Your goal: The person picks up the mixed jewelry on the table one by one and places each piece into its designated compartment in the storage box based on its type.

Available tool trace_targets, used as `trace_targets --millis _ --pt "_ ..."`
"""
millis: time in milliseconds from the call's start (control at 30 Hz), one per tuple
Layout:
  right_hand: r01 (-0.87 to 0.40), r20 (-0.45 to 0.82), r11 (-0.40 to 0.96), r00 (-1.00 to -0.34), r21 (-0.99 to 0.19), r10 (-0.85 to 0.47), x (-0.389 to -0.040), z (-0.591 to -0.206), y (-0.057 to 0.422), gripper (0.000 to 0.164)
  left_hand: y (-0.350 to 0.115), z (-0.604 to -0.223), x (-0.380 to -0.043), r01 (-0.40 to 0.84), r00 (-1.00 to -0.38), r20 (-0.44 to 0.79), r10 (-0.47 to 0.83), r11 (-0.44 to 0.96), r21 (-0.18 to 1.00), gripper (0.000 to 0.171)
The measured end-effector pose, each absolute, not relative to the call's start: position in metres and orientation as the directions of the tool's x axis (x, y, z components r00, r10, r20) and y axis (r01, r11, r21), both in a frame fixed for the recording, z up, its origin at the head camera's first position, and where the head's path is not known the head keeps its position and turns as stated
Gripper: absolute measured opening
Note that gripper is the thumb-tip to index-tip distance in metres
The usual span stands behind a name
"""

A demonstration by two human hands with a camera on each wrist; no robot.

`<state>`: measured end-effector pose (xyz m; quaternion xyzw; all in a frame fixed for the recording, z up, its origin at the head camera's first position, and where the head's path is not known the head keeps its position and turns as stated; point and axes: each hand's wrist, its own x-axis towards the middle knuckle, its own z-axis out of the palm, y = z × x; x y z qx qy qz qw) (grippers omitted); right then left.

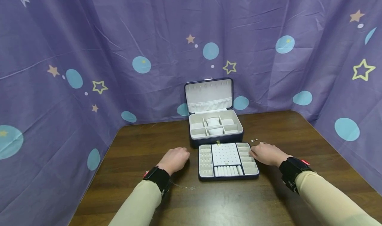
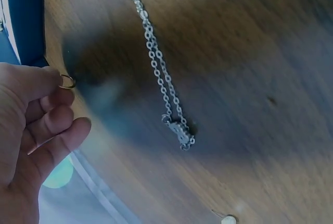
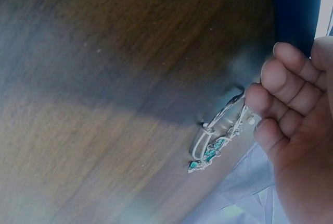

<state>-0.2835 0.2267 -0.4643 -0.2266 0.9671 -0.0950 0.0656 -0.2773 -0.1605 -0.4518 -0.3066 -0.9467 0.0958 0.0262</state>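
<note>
My left hand [image 1: 176, 159] is left of the jewelry tray [image 1: 226, 178]. In the left wrist view its thumb and forefinger pinch a thin gold ring [image 2: 68, 82], the other fingers loosely curled. A silver chain necklace [image 2: 151, 39] lies on the table beside this hand. My right hand [image 1: 267, 154] is at the tray's right rim, overlapping the right compartments. Its fingers [image 3: 285, 81] are bent close to the dark tray wall; I cannot tell whether thumb and forefinger grip anything. Beside them lies a silver bracelet [image 3: 213, 143] with green stones. The tray has compartments, a dotted white panel and ring rolls.
Behind the tray stands an open dark blue jewelry box [image 1: 216, 139], its lid [image 1: 209, 91] raised, two white cushions inside. Small pearl-like pieces [image 1: 253, 140] lie near the right hand. A round pale stud [image 2: 228, 219] is on the wooden table [image 1: 143, 143]. Purple curtains [image 1: 167, 27] surround it.
</note>
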Motion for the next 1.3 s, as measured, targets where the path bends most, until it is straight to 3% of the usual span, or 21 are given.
trace_targets --millis 267,667,1033,1300 --pt "-0.407 -0.102 0.887 -0.894 -0.216 -0.436 -0.284 -0.463 0.227 0.021 -0.164 -0.449 -0.278 0.559 -0.826 -0.008 0.564 0.816 -0.149 0.010" --pt "-0.397 -0.114 0.891 -0.897 -0.222 -0.428 -0.284 -0.463 0.227 0.024 -0.171 -0.444 -0.273 0.493 -0.862 0.138 0.488 0.870 -0.003 0.014" --pt "-0.394 -0.114 0.894 -0.899 -0.212 -0.423 -0.283 -0.460 0.225 0.024 -0.171 -0.438 -0.271 0.430 -0.901 0.121 0.417 0.894 0.125 0.015" --pt "-0.391 -0.092 0.890 -0.903 -0.235 -0.421 -0.284 -0.464 0.224 0.024 -0.162 -0.433 -0.267 0.316 -0.948 0.077 0.309 0.886 0.338 0.005"
